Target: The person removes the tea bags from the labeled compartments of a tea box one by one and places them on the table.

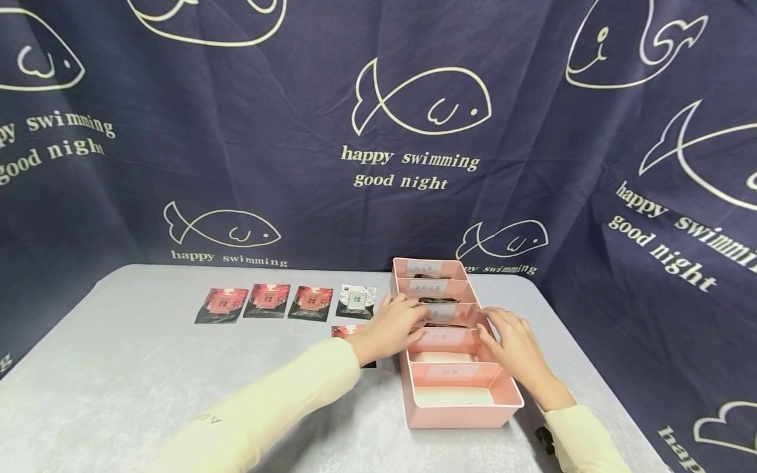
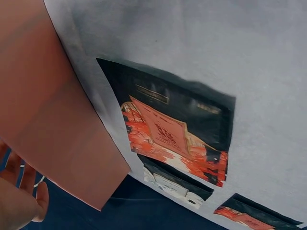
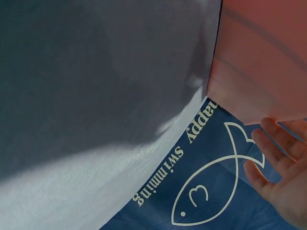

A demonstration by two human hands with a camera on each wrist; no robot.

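Fingers of the left hand (image 1: 391, 326) are loosely bent and reach over the left rim of the pink box (image 1: 464, 417), level with its middle compartment; they appear to have hold of nothing. Those of the right hand (image 1: 513, 338) lie at the opposite rim, spread a little and gently curved, likewise without a grip on anything that shows. The box stands lengthwise toward the right of the grey table (image 1: 118, 374), its five compartments in a line, each with a pale label (image 1: 445, 337). Dark packets (image 1: 437, 300) stand in the three farthest ones. Left of the box, three red packets (image 1: 267, 301) and one white packet (image 1: 357, 301) lie in a row, the white nearest the box. Another red packet (image 2: 168, 124) lies flat just beside the box, partly hidden by the left forearm in the head view. Behind hangs a blue curtain (image 1: 296, 131) printed with fish.
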